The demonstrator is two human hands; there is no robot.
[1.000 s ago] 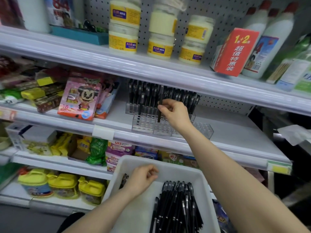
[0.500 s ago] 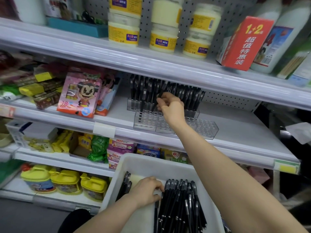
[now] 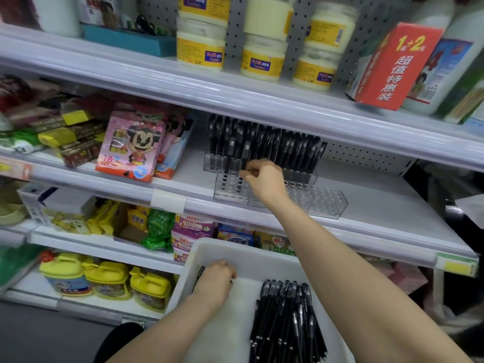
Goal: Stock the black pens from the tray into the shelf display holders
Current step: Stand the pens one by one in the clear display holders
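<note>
A white tray (image 3: 251, 252) at the bottom holds a pile of black pens (image 3: 285, 323) on its right side. My left hand (image 3: 217, 277) is inside the tray at its left, fingers curled round a black pen (image 3: 200, 273) whose ends stick out on both sides. On the middle shelf, a back clear holder is packed with upright black pens (image 3: 264, 142). In front of it stands a mostly bare clear holder (image 3: 327, 203). My right hand (image 3: 264, 179) pinches the top of a pen (image 3: 239, 183) standing in this front holder. Another pen (image 3: 225, 166) stands just left of it.
The upper shelf edge (image 3: 262, 100) hangs low over the pen holders. A pink cartoon toy pack (image 3: 131, 145) stands left of the holders. Jars and a red box (image 3: 392, 66) sit above. Snack packs and yellow jugs (image 3: 107, 279) fill the lower shelves.
My right hand came down from the back row to the front holder, where its pen now stands in a hole. My left hand shifted left in the tray and closed on a pen.
</note>
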